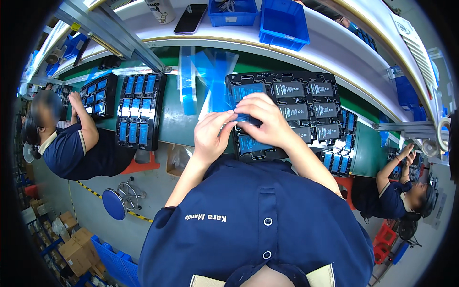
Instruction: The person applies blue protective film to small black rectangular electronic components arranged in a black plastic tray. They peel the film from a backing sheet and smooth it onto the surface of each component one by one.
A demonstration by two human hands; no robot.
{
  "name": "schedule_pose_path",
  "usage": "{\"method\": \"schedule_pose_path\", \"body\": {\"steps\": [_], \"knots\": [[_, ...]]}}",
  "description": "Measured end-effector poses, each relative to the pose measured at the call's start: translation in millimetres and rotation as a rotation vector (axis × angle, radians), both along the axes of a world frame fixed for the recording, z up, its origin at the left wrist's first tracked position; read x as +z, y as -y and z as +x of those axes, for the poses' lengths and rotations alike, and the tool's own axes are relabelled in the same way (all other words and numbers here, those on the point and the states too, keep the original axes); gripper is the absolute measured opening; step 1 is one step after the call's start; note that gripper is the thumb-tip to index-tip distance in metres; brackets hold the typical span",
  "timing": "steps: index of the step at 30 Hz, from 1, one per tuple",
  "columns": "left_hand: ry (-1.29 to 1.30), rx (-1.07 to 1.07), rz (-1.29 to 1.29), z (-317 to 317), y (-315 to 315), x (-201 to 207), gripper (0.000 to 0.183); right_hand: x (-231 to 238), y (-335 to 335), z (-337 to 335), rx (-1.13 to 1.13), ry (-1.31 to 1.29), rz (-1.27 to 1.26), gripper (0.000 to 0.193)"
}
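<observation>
A black moulded tray in front of me holds rows of flat, rectangular batteries. Those in the middle and right columns, like the dark battery, show black faces with pale print. In the left column a blue-faced battery lies at the far end and another blue battery at the near end. Over the middle of that column, my right hand is closed, its fingers curled around a bit of blue. My left hand pinches at the tray's left edge, fingertips meeting the right hand's. What the fingertips grip is hidden.
Clear-and-blue film strips lie left of the tray. More battery trays stand at left and right. A shelf ahead bears a phone, a cup and blue bins. Co-workers sit on both sides; a stool stands behind left.
</observation>
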State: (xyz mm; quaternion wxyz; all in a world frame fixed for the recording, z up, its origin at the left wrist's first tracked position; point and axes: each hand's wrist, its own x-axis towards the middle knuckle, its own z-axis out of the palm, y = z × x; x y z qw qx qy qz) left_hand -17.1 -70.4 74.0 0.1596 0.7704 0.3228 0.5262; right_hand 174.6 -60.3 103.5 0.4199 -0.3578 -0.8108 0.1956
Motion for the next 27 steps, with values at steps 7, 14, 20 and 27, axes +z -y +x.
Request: {"method": "schedule_pose_path", "body": {"steps": [7,14,20,27], "knots": [[-0.107,-0.043,-0.026,-11,-4,11,0.014,9,19,15,0.050,-0.215,-0.312,0.010],[0.311,0.091,-0.369,-14,-7,-3,0.039,-8,-13,118,-0.416,-0.770,-0.569,0.017],[0.320,0.060,-0.390,3,-9,1,0.026,-16,-24,141,-0.489,-0.628,-0.674,0.026],[0.314,0.067,-0.447,10,-10,-4,0.019,-15,-28,134,-0.508,-0.558,-0.713,0.026]]}}
